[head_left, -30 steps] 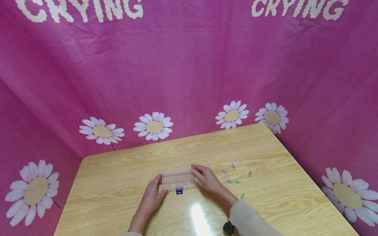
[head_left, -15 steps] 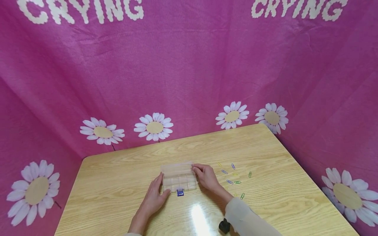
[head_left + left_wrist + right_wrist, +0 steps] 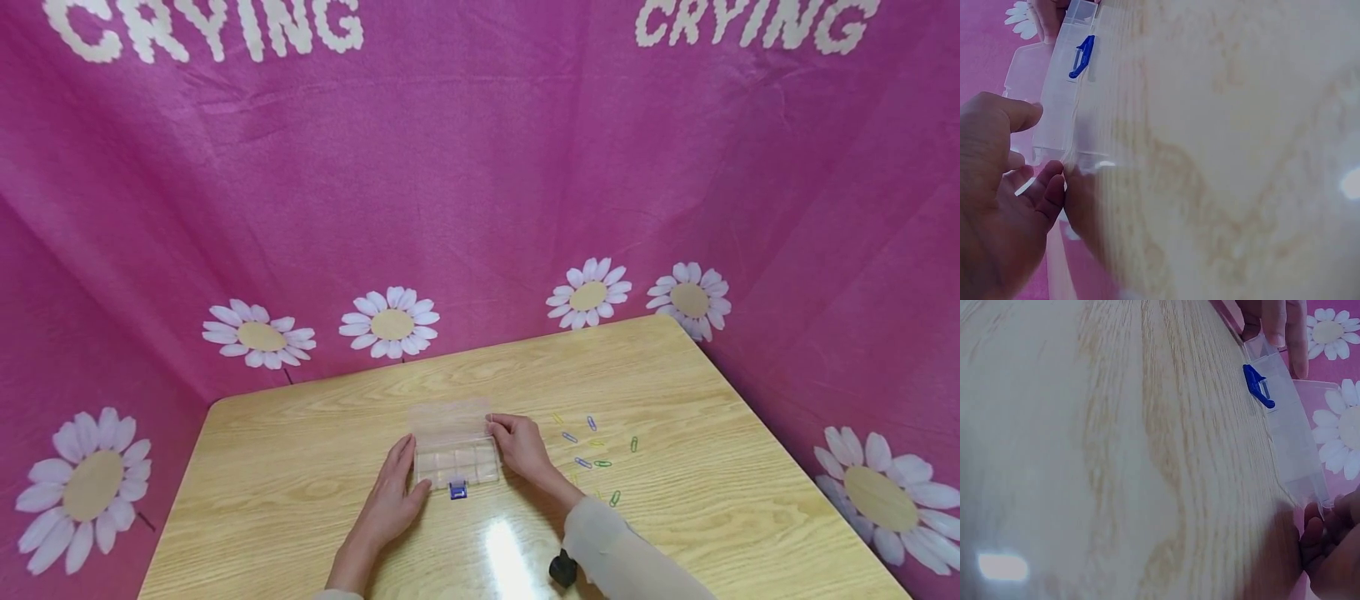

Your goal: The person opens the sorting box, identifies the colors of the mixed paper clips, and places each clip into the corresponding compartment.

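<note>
A clear plastic compartment box (image 3: 472, 463) lies on the table with its see-through lid (image 3: 448, 419) swung up and back. The blue latch (image 3: 458, 490) sticks out at the front edge, also visible in both wrist views. My left hand (image 3: 392, 497) holds the box's left end, thumb at the front corner and fingers along the side. With thumb and fingers, my right hand (image 3: 525, 450) pinches the right edge of the lid. Seen from the right wrist, the compartments (image 3: 1294, 428) stand beyond the latch; the right fingertips are partly hidden behind the lid's corner.
Several paper clips lie loose to the right of the box, among them a blue clip (image 3: 583, 462), a green clip (image 3: 634, 444) and a yellow clip (image 3: 596, 443). A black object (image 3: 562, 570) shows beside the right sleeve. A pink flowered cloth (image 3: 480, 208) hangs behind the wooden table (image 3: 720, 500).
The lid has swung up and away toward the back, uncovering the compartments, with my right hand on its edge. My left hand has stayed at the box's left end.
</note>
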Tool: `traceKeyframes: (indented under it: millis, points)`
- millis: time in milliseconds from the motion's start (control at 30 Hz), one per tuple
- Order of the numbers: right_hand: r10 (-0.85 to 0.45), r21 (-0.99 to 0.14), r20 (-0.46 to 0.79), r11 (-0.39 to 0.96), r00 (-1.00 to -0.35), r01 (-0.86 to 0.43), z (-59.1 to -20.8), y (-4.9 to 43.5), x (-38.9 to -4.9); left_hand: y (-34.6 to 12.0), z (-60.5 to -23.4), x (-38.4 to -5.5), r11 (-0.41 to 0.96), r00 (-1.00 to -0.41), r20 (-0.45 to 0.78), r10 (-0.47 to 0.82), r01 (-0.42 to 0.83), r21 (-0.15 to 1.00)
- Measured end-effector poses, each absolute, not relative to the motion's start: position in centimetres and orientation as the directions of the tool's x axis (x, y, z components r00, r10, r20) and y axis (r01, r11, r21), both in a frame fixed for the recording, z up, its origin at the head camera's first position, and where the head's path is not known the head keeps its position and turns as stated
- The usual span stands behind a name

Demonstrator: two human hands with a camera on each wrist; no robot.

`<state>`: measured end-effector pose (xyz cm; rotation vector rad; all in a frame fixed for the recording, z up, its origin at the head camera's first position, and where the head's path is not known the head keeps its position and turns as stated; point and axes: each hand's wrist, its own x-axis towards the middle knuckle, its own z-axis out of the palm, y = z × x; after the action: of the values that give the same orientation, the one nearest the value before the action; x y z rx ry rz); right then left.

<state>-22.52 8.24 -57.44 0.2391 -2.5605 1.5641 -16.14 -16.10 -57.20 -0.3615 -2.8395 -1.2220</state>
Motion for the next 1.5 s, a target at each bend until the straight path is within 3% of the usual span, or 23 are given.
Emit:
traceKeyframes:
  millis: [567, 933, 1500]
  points:
    - [-0.042, -0.857, 0.198, 0.478, -0.979, -0.194, -57.0, 8.1, -22.6, -16.7, -56.5, -16.7, 0.692, -0.963, 0.125, 0.238, 0.258, 0.674]
    - [-0.036, -0.838, 0.199, 0.512, -0.979, -0.189, -56.9, 8.0, -22.7, -16.7, -56.6, -16.7, 0.714, -0.949, 0.228, 0.220, 0.316, 0.625]
    - [-0.050, -0.837, 0.170, 0.519, -0.984, -0.171, -57.0, 8.2, -22.8, -17.7, -55.9, -17.0, 0.748, -0.944, 0.160, 0.289, 0.327, 0.578]
